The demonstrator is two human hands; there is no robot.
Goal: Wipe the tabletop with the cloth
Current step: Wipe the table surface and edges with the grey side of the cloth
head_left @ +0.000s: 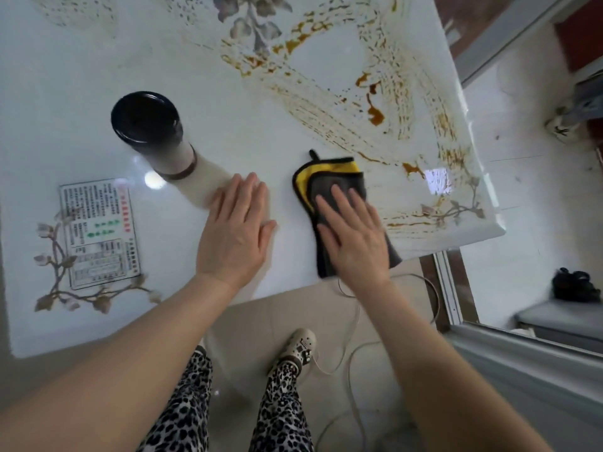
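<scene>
A folded grey and yellow cloth (321, 177) lies on the white glossy tabletop (228, 125) near its front edge. My right hand (354, 238) presses flat on the cloth with straight fingers. My left hand (236, 230) rests flat on the bare tabletop just left of the cloth, fingers straight. Brown liquid smears and streaks (375, 114) spread over the right and far part of the tabletop, beyond the cloth.
A tall white tumbler with a black lid (148, 125) stands left of my left hand. A printed card (99, 231) lies at the front left. Cables (352, 340) trail on the floor by my legs. The table's right edge meets a window frame (450, 288).
</scene>
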